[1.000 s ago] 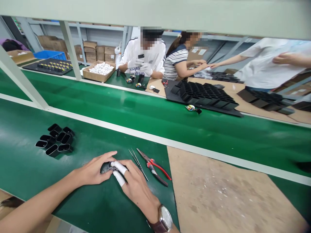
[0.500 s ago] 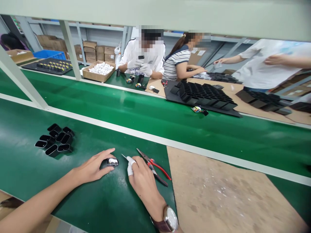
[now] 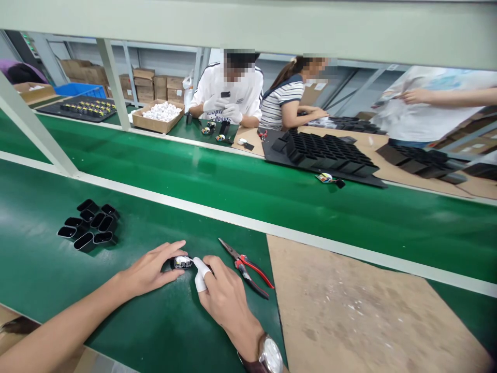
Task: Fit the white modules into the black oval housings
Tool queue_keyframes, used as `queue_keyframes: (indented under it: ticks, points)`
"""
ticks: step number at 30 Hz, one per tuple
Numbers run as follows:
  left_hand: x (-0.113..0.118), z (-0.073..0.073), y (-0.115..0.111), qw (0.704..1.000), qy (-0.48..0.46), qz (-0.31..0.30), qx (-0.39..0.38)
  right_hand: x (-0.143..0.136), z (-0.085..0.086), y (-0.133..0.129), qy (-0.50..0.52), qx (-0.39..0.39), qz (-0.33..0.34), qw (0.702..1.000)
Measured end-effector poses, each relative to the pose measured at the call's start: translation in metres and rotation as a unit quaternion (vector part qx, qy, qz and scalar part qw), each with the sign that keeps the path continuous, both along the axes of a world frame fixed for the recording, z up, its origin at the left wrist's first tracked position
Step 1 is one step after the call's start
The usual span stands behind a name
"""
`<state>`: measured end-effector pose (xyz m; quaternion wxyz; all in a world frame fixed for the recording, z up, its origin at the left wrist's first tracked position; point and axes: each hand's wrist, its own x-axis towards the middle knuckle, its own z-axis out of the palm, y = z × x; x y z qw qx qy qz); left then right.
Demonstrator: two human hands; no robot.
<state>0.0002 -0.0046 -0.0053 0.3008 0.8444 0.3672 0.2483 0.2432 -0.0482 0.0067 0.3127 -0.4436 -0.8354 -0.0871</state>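
A small black housing with white material and parts inside (image 3: pixel 182 262) stands on the green table (image 3: pixel 155 331). My left hand (image 3: pixel 149 269) holds it between thumb and fingers from the left. My right hand (image 3: pixel 221 290), with white covers on thumb and index finger, pinches a thin pointed tool, its tip at the housing's right upper edge. The tool is mostly hidden by the fingers. Red-handled pliers (image 3: pixel 245 264) lie just right of my right hand, untouched.
Several black housings (image 3: pixel 83 241) stand at the left. A brown board (image 3: pixel 349 300) lies at the right. Beyond a white rail (image 3: pixel 217 215) runs a green belt (image 3: pixel 194 171) with a circuit part (image 3: pixel 328 178). People (image 3: pixel 233 98) sit or stand across it, near trays and boxes.
My right hand has moved left, bringing the tool tip to the housing. My left fingers have shifted slightly right. The circuit part on the belt has moved right.
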Motion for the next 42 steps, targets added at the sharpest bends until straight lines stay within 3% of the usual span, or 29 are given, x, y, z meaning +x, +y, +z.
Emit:
queue_keyframes:
  ticks: [26, 34, 37, 42]
  points:
    - [0.002, 0.0, -0.002, 0.999, 0.003, -0.029, 0.025, -0.003, 0.005, -0.003, 0.005, 0.011, 0.04, 0.999]
    - [0.0, 0.002, 0.0, 1.0, 0.003, -0.014, 0.012, 0.004, 0.009, 0.0, -0.001, 0.001, 0.02, 1.0]
    - [0.0, 0.003, 0.0, 1.0, 0.001, -0.01, 0.0, 0.01, 0.003, 0.003, 0.008, -0.002, -0.024, 1.0]
    - [-0.001, 0.004, 0.001, 0.999, 0.006, -0.014, -0.035, 0.014, -0.013, 0.01, -0.066, -0.046, -0.088, 0.993]
